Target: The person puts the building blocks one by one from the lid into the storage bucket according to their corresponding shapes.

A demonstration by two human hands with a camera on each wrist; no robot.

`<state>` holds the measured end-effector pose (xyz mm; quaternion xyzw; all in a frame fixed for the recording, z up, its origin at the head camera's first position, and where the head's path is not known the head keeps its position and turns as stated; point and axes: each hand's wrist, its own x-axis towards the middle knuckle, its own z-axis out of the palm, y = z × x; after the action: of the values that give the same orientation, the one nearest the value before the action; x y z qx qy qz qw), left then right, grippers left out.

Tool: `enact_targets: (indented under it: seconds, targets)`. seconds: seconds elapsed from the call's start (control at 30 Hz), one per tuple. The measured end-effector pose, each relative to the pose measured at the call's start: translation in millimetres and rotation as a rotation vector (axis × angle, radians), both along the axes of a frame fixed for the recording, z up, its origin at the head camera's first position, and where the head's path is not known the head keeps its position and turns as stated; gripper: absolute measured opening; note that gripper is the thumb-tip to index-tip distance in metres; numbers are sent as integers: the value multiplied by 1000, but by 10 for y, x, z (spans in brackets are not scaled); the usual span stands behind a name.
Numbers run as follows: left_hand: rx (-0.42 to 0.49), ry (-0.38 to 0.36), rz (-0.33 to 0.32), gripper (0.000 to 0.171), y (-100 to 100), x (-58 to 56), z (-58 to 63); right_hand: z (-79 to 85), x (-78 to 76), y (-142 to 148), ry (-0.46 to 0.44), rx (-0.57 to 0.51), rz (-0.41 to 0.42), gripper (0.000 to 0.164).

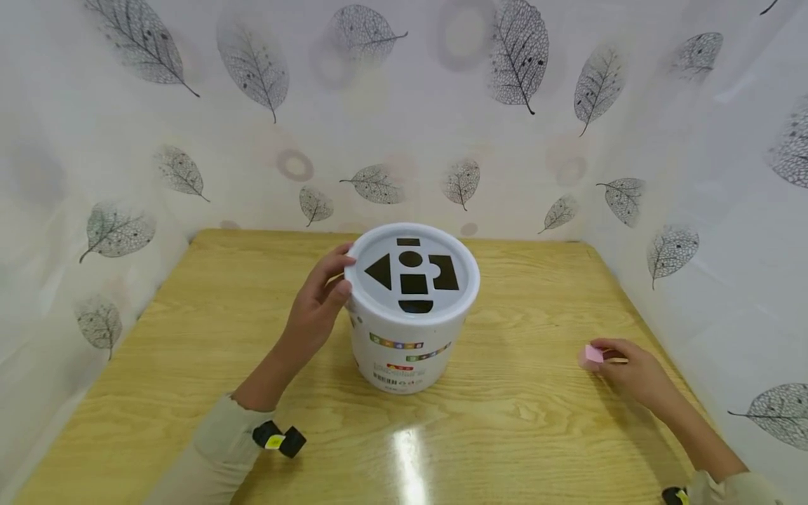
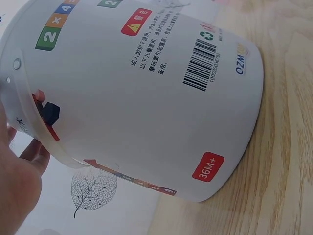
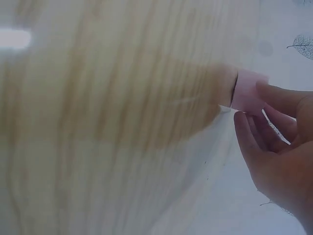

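Observation:
In the middle of the table stands a white bucket (image 1: 404, 358), upright, its barcode and warning print facing the near side. On top is a white shape-sorter lid (image 1: 379, 305) with dark cut-outs: a triangle, a circle, a notched block and several others. My left hand (image 1: 318, 298) holds the lid's left rim, fingertips over the edge and thumb below them; the left wrist view shows this hand (image 2: 19, 181) only in part. Far to the right, my right hand (image 1: 634, 372) pinches a pink block (image 1: 592, 356) between thumb and fingers, right at the tabletop.
A wooden table (image 1: 517, 421) spans the view, with a bright glare streak at its near edge. White leaf-printed sheets (image 1: 404, 140) hang behind it and along both sides. Black wrist straps (image 1: 278, 440) sit on the sleeves.

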<state>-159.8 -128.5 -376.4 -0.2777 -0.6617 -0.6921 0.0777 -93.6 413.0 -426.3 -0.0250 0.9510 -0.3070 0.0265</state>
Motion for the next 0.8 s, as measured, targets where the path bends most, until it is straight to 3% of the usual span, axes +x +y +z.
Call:
enact_targets:
  seconds: [0.27,0.4,0.63,0.8]
  targets:
    - [4,8,-2,37,-1,3,12,124,-80,-127,154,-46,33,42]
    - [5,8,1,37,-3,9,20,341,-125,-332,225,-88,70,40]
    - [-5,1,9,36,-7,9,16,750,-169,-780,228,-155,98,44]
    - [-7,9,11,38,-4,7,12,971,-250,-1097,298,-238,145,40]
